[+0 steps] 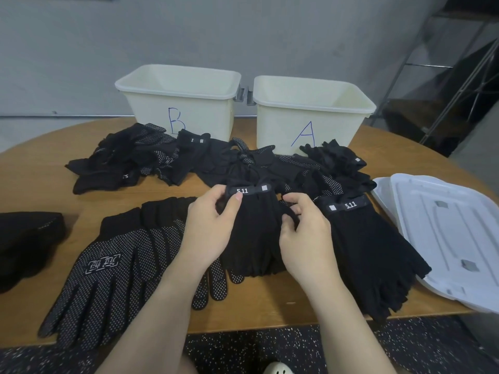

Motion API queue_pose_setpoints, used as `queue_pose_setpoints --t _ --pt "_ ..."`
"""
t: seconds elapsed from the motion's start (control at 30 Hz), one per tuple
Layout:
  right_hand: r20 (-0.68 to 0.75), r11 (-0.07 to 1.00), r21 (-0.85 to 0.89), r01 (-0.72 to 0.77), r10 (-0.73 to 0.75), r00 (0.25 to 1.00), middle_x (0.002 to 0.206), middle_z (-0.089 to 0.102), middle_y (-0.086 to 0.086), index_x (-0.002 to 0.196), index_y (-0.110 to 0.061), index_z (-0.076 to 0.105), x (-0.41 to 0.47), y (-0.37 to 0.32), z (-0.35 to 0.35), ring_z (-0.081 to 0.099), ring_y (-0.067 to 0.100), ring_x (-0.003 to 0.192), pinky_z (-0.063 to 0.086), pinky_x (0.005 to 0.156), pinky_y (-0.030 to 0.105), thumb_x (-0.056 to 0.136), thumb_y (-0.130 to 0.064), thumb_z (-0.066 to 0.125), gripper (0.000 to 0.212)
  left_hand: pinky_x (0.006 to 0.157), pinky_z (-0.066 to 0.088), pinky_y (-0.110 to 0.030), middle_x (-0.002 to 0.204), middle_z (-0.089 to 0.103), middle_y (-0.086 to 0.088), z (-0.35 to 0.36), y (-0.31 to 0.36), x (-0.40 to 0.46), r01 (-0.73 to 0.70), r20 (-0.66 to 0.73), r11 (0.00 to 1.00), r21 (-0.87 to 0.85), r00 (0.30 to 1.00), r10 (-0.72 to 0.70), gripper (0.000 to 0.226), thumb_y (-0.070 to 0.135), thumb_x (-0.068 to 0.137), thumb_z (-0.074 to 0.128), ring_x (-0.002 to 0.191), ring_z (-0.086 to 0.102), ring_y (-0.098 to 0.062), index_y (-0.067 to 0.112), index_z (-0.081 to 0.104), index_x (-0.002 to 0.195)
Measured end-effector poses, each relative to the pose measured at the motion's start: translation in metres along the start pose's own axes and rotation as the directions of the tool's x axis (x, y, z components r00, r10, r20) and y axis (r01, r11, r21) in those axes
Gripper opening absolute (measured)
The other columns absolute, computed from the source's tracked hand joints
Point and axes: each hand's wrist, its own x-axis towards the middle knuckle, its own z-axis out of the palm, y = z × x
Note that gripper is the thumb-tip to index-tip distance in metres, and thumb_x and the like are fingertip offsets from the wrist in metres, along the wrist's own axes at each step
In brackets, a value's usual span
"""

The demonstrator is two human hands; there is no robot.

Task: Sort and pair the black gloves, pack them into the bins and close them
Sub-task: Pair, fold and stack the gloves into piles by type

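Note:
A black fingerless glove [253, 233] with a "5.11" cuff tag lies mid-table. My left hand [209, 228] pinches its cuff, thumb beside the tag. My right hand [303, 236] grips the glove's right edge. Another 5.11 fingerless glove [370, 247] lies to the right. Dotted full-finger gloves [108, 271] lie at the front left. A heap of mixed black gloves [167, 157] stretches before two open cream bins, marked B [178, 103] and A [310, 114].
Two white bin lids [445, 233] are stacked at the table's right edge, overhanging it. A dark cloth item [24, 244] sits at the far left. The round wooden table [270, 309] ends just below the gloves. Metal shelving [459, 63] stands at the back right.

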Motion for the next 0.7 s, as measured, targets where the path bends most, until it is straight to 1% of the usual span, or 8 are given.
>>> queue_pose_setpoints --t 0.1,0.17,0.3,0.37,0.47,0.53,0.6,0.7 --pt "-0.022 0.999 -0.036 -0.001 0.0 1.0 0.106 0.05 -0.006 0.13 -0.013 0.06 0.0 0.0 0.002 0.047 0.006 0.101 0.031 0.075 -0.006 0.099 0.002 0.055 0.035 0.083 0.057 -0.047 0.091 0.072 0.001 0.001 -0.002 0.001 -0.01 0.059 0.992 0.124 0.998 0.003 0.023 0.038 0.105 0.055 0.088 0.067 -0.016 0.021 0.068 0.099" --pt "-0.019 0.998 -0.064 -0.007 0.006 1.0 0.108 0.05 -0.006 0.128 -0.013 0.06 -0.001 0.0 0.004 0.047 0.006 0.101 0.032 0.075 -0.005 0.099 0.003 0.054 0.034 0.084 0.055 -0.047 0.087 0.066 -0.002 0.002 -0.004 0.001 -0.028 0.09 0.974 0.226 0.996 0.007 0.024 0.038 0.105 0.053 0.086 0.062 -0.018 0.02 0.068 0.101" --pt "-0.005 0.995 -0.1 -0.01 0.01 1.0 0.112 0.049 -0.008 0.127 -0.014 0.06 -0.003 0.001 0.01 0.046 0.004 0.102 0.035 0.074 0.001 0.1 0.002 0.053 0.032 0.095 0.046 -0.046 0.08 0.052 0.012 0.0 -0.007 0.001 -0.115 0.137 0.894 0.433 0.989 0.061 0.015 0.032 0.103 0.058 0.089 0.052 -0.017 0.019 0.065 0.102" --pt "0.003 0.993 -0.116 -0.02 0.021 1.0 0.116 0.051 -0.007 0.128 -0.016 0.06 -0.004 0.002 0.013 0.045 0.004 0.101 0.035 0.074 0.005 0.1 0.0 0.053 0.033 0.105 0.04 -0.045 0.091 0.06 0.011 -0.001 -0.009 0.002 -0.132 0.148 0.867 0.48 0.987 0.069 0.015 0.032 0.1 0.062 0.102 0.054 -0.018 0.021 0.065 0.11" --pt "0.021 0.99 -0.138 -0.012 0.015 1.0 0.123 0.054 -0.006 0.13 -0.016 0.06 -0.004 0.003 0.015 0.045 0.003 0.098 0.037 0.075 0.002 0.101 -0.002 0.055 0.033 0.116 0.028 -0.041 0.122 0.065 0.009 -0.003 -0.011 0.002 -0.102 0.137 0.859 0.501 0.99 0.038 0.038 0.034 0.098 0.067 0.123 0.051 -0.018 0.025 0.058 0.134" --pt "0.055 0.985 -0.172 0.003 0.007 0.998 0.128 0.055 -0.003 0.132 -0.015 0.059 -0.005 0.003 0.017 0.051 0.007 0.104 0.041 0.083 0.008 0.101 -0.005 0.056 0.033 0.119 0.023 -0.042 0.133 0.063 0.009 -0.003 -0.012 0.003 -0.093 0.135 0.854 0.512 0.991 0.027 0.052 0.037 0.096 0.07 0.13 0.048 -0.017 0.027 0.051 0.144" --pt "0.085 0.976 -0.216 0.012 0.006 0.996 0.131 0.055 -0.002 0.134 -0.014 0.057 -0.008 0.002 0.019 0.053 0.015 0.119 0.046 0.095 0.023 0.1 -0.007 0.057 0.035 0.121 0.02 -0.045 0.139 0.06 0.009 -0.005 -0.013 0.002 -0.086 0.136 0.856 0.509 0.991 0.019 0.064 0.037 0.094 0.072 0.136 0.045 -0.016 0.029 0.043 0.151" --pt "0.101 0.958 -0.285 0.025 0.004 0.995 0.135 0.054 -0.001 0.137 -0.015 0.055 -0.011 0.0 0.019 0.045 0.017 0.128 0.042 0.101 0.027 0.101 -0.01 0.057 0.037 0.122 0.015 -0.046 0.135 0.058 0.012 -0.009 -0.012 -0.001 -0.142 0.18 0.844 0.517 0.982 0.055 0.072 0.036 0.095 0.07 0.134 0.043 -0.015 0.042 0.032 0.157"
